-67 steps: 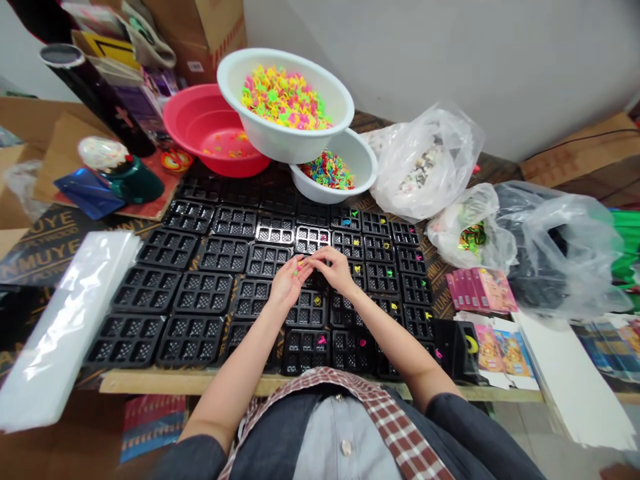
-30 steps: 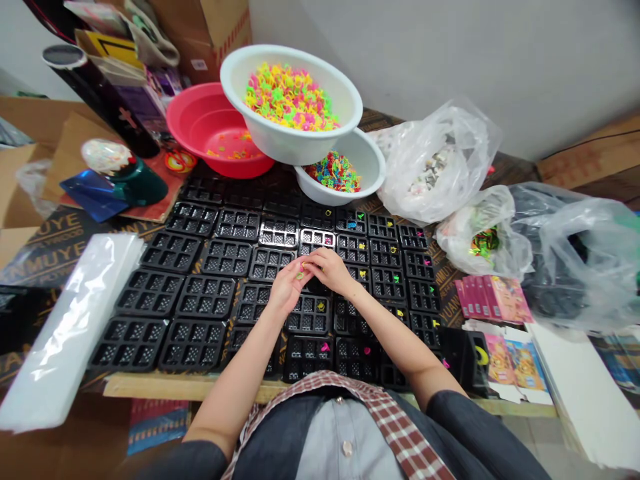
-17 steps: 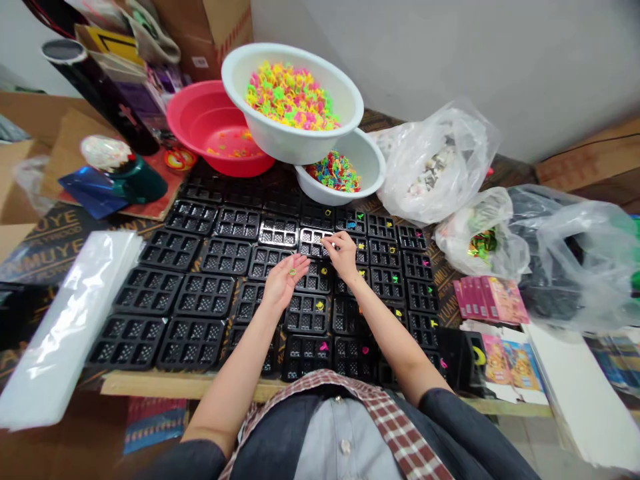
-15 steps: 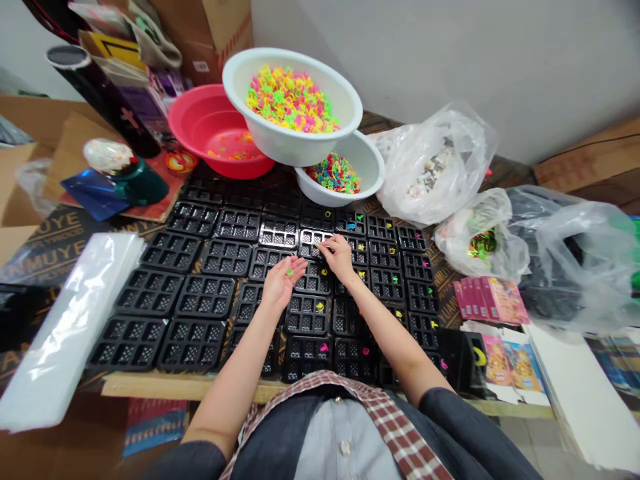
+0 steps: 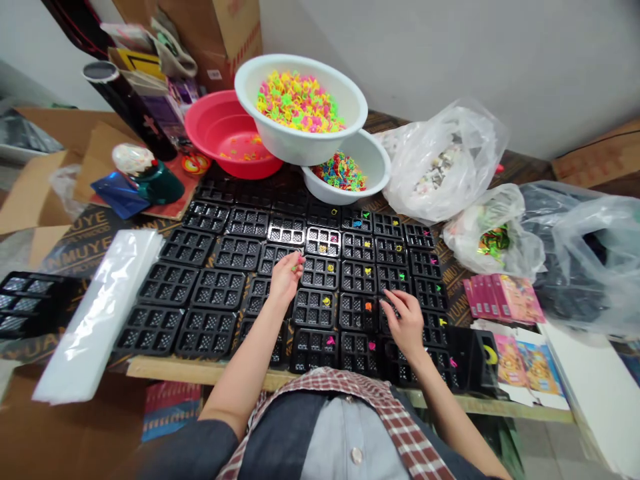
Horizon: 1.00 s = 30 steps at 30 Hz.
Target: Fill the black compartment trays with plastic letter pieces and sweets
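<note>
Rows of black plastic trays [image 5: 219, 289] with small square compartments cover the table. My left hand [image 5: 286, 277] is curled, palm up, around a few small bright plastic pieces [image 5: 296, 264], over the middle trays. Beside its fingertips lies a tray [image 5: 324, 243] with a pink and a yellow piece in it. My right hand [image 5: 406, 323] hovers over the trays at the lower right, its fingers apart and nothing visible between them. Many trays on the right hold single small pieces, such as a yellow one [image 5: 327, 301] and an orange one [image 5: 369, 307].
A white basin [image 5: 306, 150] of bright pieces rests partly over a red basin [image 5: 200, 127] and a second white basin [image 5: 383, 175]. Plastic bags [image 5: 450, 167] and pink packets [image 5: 515, 300] are at the right. Clear sleeves [image 5: 100, 313] lie at the left.
My right hand has left the middle tray and moved right and toward me. Pink and yellow pieces now show in that tray. My left hand has curled its fingers over the pieces.
</note>
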{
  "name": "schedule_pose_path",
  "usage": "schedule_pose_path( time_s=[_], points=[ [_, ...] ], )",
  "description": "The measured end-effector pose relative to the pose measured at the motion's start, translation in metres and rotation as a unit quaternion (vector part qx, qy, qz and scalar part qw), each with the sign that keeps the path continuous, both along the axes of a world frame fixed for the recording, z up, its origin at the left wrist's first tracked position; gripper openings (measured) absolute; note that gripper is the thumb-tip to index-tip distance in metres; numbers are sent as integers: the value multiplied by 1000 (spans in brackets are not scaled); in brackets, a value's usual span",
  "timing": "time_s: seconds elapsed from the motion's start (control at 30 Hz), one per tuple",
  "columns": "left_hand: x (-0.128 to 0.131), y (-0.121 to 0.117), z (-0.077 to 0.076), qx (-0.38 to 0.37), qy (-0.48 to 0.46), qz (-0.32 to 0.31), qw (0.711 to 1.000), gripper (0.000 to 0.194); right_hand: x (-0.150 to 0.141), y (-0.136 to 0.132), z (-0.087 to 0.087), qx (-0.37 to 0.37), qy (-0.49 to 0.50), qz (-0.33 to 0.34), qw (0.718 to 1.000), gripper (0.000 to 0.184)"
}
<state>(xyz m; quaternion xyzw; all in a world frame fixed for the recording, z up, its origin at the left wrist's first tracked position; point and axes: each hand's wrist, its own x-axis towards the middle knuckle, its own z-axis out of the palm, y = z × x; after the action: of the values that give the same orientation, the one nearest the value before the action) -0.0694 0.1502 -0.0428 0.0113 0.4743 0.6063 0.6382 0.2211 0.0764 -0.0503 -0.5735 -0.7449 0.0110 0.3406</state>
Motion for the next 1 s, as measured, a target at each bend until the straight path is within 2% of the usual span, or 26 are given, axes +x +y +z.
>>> schedule_pose_path(
  time_s=[0.13,0.2,0.27,0.33,0.43,0.53,0.6,0.63,0.67,0.7,0.8,0.87,0.93,1.0],
  points=[
    [-21,7,0,14,70,43,997,26,69,-87,-21,-10,-58,-118,991,42],
    [-32,9,0,21,162,78,984,28,92,-122,-32,0,-69,-178,982,47],
    [-38,9,0,33,292,78,953,28,104,-145,-44,14,-66,-218,974,50],
    [-39,7,-1,47,436,17,898,23,107,-156,-55,36,-55,-250,966,54],
    [-35,5,-4,36,607,-106,786,16,105,-158,-68,71,-37,-296,952,58],
    [-32,8,-9,13,692,-175,700,15,103,-158,-75,74,-16,-322,944,61],
    [-34,13,-11,10,713,-206,670,20,103,-159,-76,66,-4,-333,940,61],
    [-37,15,-12,10,712,-215,668,25,104,-160,-77,63,-1,-336,940,62],
    [-39,17,-11,11,702,-216,679,30,105,-161,-77,63,0,-337,939,62],
    [-42,18,-10,11,678,-211,704,34,106,-161,-77,67,0,-336,939,62],
    [-52,12,-4,26,521,-193,831,36,106,-162,-78,84,-5,-330,940,60],
    [-56,0,2,52,403,-196,893,36,105,-162,-78,92,-4,-333,938,60],
    [-56,-17,5,77,345,-194,915,36,103,-161,-76,90,1,-341,936,60],
    [-53,-36,6,86,369,-174,909,34,102,-161,-74,82,4,-348,934,62]
  ],
)
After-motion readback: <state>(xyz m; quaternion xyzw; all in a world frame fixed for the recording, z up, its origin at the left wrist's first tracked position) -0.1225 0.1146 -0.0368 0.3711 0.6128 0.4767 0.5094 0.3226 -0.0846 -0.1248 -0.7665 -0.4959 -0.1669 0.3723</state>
